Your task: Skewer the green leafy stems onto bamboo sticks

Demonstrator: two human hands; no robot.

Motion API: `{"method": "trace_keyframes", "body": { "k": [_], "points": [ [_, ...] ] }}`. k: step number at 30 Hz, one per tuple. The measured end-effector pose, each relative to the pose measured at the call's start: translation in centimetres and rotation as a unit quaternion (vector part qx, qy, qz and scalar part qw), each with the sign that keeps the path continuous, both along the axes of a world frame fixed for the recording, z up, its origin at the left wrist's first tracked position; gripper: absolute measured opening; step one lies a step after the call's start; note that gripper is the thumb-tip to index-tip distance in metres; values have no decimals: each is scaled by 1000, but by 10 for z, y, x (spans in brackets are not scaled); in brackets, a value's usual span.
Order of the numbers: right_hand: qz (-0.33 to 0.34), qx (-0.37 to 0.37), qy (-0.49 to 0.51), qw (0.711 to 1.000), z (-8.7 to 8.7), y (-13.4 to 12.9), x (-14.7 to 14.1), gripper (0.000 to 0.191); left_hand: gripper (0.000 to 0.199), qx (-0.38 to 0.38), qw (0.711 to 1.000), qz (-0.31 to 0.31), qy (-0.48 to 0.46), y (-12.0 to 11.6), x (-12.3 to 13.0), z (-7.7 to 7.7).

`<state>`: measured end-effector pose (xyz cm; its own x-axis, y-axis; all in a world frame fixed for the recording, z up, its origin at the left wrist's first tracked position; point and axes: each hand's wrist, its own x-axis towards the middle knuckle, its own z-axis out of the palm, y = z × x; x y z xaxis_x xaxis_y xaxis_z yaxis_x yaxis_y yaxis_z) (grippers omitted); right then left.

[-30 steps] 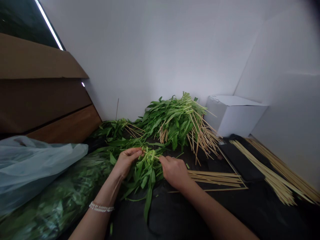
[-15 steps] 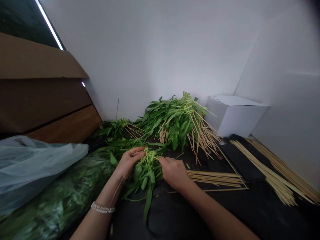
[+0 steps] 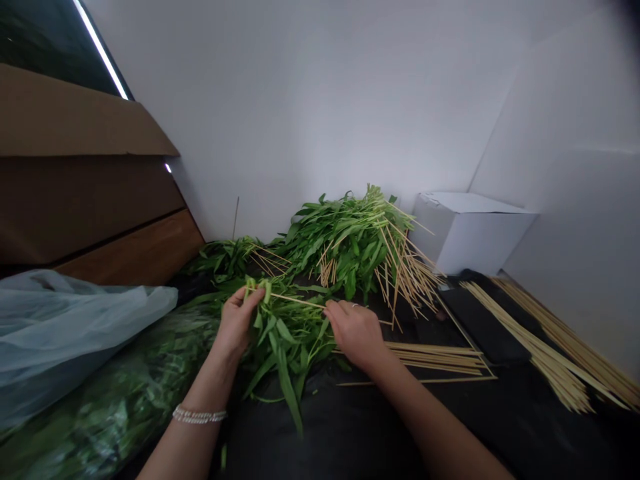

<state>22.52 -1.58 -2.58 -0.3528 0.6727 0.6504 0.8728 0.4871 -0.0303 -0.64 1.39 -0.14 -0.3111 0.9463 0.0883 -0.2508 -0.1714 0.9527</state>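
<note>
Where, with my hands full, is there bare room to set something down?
Bare black sheet lies below the loose skewers, beside your right forearm. A smaller patch lies under the hanging leaves, left of that forearm. It's crowded around your left hand and right hand, and at the leafy pile behind.

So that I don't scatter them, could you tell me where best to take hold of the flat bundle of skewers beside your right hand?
I'd grip the skewers mid-length from above, pinching across them: they lie flat and parallel on the black cloth, and the right hand sits at their left end.
</note>
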Motion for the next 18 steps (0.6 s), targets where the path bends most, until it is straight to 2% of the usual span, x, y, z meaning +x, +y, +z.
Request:
{"method": "trace_keyframes", "body": {
  "k": [3, 7, 10, 12, 14, 16, 18],
  "points": [
    [-4, 11, 24, 1000, 4, 3, 6, 27, 34, 4, 997, 41, -58, 5, -7, 2],
    [5, 19, 129, 991, 4, 5, 9, 31, 49, -37, 993, -16, -110, 3, -5, 4],
    [20, 32, 233, 972, 4, 6, 11, 29, 54, -27, 993, -59, -100, 2, -1, 4],
    [19, 30, 298, 954, 6, 7, 13, 26, 61, -27, 993, -109, -46, 1, 1, 1],
    [14, 20, 341, 940, 7, 7, 14, 24, 68, -39, 984, -165, 50, 0, 4, -4],
    [17, 4, 361, 932, 7, 7, 14, 23, 62, -37, 965, -200, 164, -2, 8, -9],
    [32, -26, 365, 930, 5, 7, 11, 23, 45, -18, 940, -213, 266, -4, 11, -14]
  ]
}}
